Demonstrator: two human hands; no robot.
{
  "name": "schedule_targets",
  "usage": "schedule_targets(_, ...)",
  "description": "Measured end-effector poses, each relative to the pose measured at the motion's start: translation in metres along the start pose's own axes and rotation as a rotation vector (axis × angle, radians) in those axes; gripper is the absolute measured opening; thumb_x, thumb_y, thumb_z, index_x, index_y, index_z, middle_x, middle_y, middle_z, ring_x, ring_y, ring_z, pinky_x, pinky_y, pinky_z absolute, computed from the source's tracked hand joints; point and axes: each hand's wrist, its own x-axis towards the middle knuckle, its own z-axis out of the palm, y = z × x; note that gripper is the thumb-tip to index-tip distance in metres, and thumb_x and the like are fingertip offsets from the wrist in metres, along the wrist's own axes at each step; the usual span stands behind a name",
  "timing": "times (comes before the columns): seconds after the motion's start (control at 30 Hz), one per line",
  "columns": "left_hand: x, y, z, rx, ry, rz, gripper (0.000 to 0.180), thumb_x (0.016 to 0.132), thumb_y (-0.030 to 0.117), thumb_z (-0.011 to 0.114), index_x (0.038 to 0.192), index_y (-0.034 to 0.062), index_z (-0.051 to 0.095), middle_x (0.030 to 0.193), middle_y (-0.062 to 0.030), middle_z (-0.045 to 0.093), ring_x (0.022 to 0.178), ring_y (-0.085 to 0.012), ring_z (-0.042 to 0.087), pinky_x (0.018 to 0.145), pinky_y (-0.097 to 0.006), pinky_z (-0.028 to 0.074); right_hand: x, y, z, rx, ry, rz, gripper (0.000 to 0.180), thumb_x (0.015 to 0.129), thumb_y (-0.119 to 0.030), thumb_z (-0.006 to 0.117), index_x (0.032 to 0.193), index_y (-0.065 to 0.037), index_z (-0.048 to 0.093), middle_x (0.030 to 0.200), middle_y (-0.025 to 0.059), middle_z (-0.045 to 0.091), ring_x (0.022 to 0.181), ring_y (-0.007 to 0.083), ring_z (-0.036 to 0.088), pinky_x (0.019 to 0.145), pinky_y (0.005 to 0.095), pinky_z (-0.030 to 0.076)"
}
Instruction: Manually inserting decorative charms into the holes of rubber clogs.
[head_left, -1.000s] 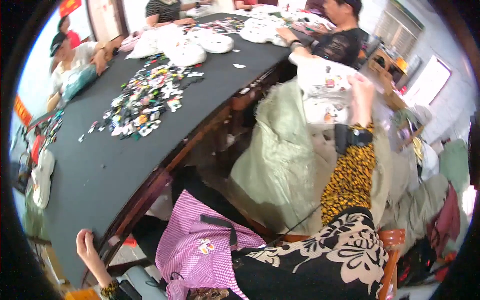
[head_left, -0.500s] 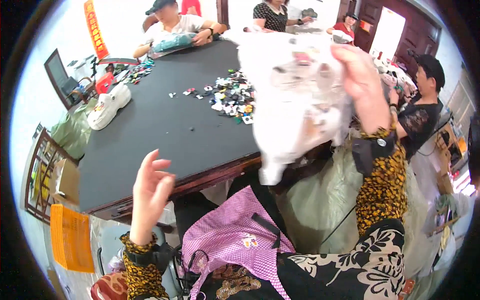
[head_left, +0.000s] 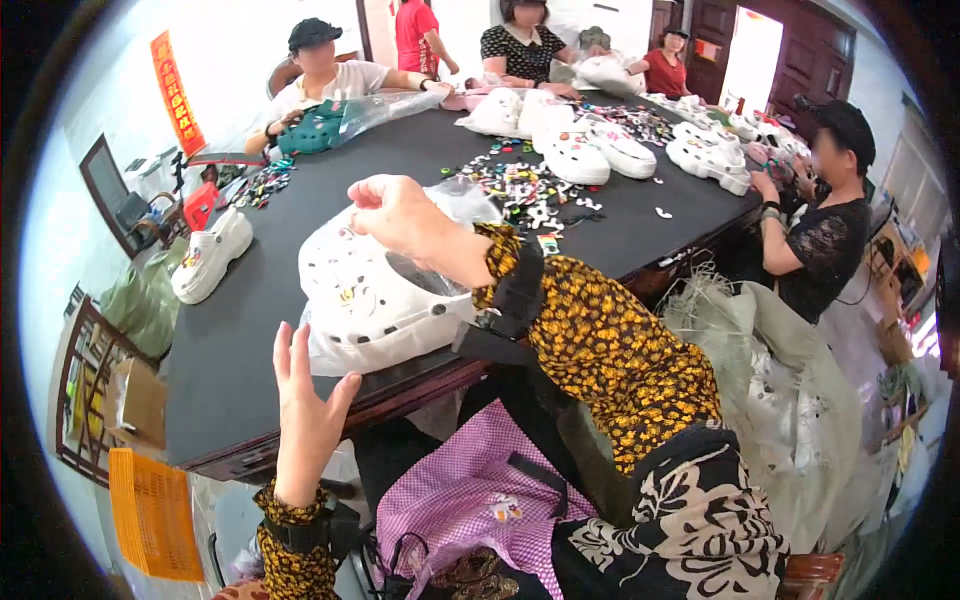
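A pair of white clogs (head_left: 375, 325) with small charms and holes lies in a clear plastic bag (head_left: 468, 203) at the near edge of the dark table. My right hand (head_left: 405, 220) reaches over the clogs from the right, fingers curled and pinching the plastic at their far side; the fingertips are partly hidden. Just beside the near left end of the clogs, my left hand (head_left: 308, 405) is raised, open and holding nothing, with its thumb and fingers spread.
Loose colourful charms (head_left: 525, 190) are piled beyond the bag. A single white clog (head_left: 212, 255) stands at the table's left edge; more white clogs (head_left: 590, 150) sit farther back. Several people work around the table. A large translucent sack (head_left: 790, 400) stands at the right, an orange plastic crate (head_left: 155, 510) lower left.
My right hand has swung left and down, bringing the bagged clogs from mid-air onto the table. My left hand stays open, a little lower. The clogs and charms behind have come into sight.
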Motion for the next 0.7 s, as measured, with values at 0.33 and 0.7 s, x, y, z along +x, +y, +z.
schedule_targets(0.33,0.014,0.007,0.021,0.254,-0.077,0.089,0.081,0.072,0.019,0.076,0.140,0.0056,0.034,0.147,-0.0224,0.026,0.132,-0.0405,0.031,0.105,-0.050,0.028,-0.083,0.012,-0.121,-0.515,-0.046,0.084,0.039,0.080,-0.014,0.066,0.117,0.000,0.060,0.111,0.0127,0.063,0.100,0.0194,0.060,0.086,0.0316,0.049)
schedule_targets(0.7,0.041,-0.005,0.022,0.141,-0.081,0.155,0.053,0.076,0.009,0.072,0.121,-0.0010,0.046,0.135,-0.0263,0.041,0.119,-0.0438,0.045,0.098,-0.045,0.041,-0.126,0.050,-0.129,-0.344,-0.054,0.025,0.033,0.087,-0.007,0.059,0.119,-0.001,0.059,0.106,0.0081,0.065,0.090,0.0123,0.060,0.080,0.0263,0.049)
